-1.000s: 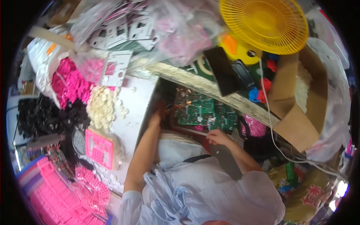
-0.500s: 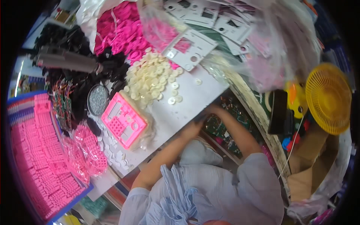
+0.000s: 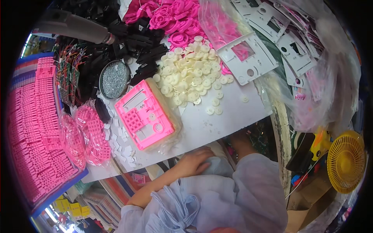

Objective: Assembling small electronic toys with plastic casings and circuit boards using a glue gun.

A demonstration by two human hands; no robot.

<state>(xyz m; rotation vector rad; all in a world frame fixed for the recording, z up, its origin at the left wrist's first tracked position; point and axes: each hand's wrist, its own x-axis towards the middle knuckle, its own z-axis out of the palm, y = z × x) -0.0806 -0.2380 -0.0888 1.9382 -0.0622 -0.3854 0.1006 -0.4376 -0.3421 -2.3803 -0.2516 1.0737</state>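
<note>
My left hand (image 3: 194, 161) lies on my grey-clad knee below the table's front edge, its fingers laid out and holding nothing. My right forearm (image 3: 241, 145) reaches down past the table edge into shadow, beside green circuit boards (image 3: 261, 136); the fingers there are hidden. On the white tabletop (image 3: 217, 126), nearest my left hand, rests a pink plastic housing (image 3: 145, 116) with a key grid and a round opening, on top of a wrapped stack. Behind it spreads a heap of cream round discs (image 3: 190, 73). A round dish of small silvery screws (image 3: 114, 79) stands left of the housing.
Pink key grids (image 3: 39, 132) fill a blue-edged tray at left, near bagged pink pieces (image 3: 93, 134). Black parts (image 3: 136, 48) and pink rings (image 3: 175, 17) pile up behind. White panels (image 3: 248, 58) lie at back right; a yellow basket-like grille (image 3: 345, 161) stands at right.
The view has shifted, so the table's contents sit lower or further right. My left hand has come away from beside my right hand onto my knee. My right hand has sunk into shadow.
</note>
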